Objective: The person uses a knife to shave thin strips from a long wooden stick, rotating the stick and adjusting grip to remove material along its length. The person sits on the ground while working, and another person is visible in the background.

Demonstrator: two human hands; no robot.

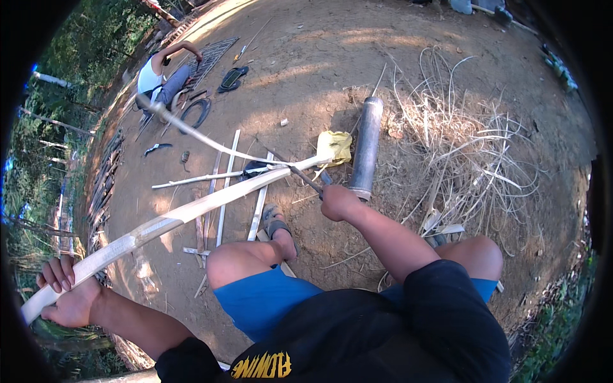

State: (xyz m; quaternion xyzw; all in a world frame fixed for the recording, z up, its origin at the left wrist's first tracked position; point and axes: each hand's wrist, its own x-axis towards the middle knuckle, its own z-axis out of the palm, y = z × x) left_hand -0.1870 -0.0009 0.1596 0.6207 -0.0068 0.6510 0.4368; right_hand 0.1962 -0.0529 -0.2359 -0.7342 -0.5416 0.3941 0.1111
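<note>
My left hand is wrapped around the lower end of a long pale bamboo strip, which slants up and away to the right. A darker patch of outer skin shows partway along it. In my closed right hand is a knife, its handle mostly hidden by the fingers. The dark blade crosses the strip near its far end. From about that spot a thinner sliver rises off to the upper left, its tip blurred. The strip's far end lies by a crumpled yellow cloth or bag.
A dark thick tube lies right of my right hand, beside a heap of curly shavings. Several narrow slats lie on the dirt ahead. Sandals lie farther off, near a crouching person at a slatted panel.
</note>
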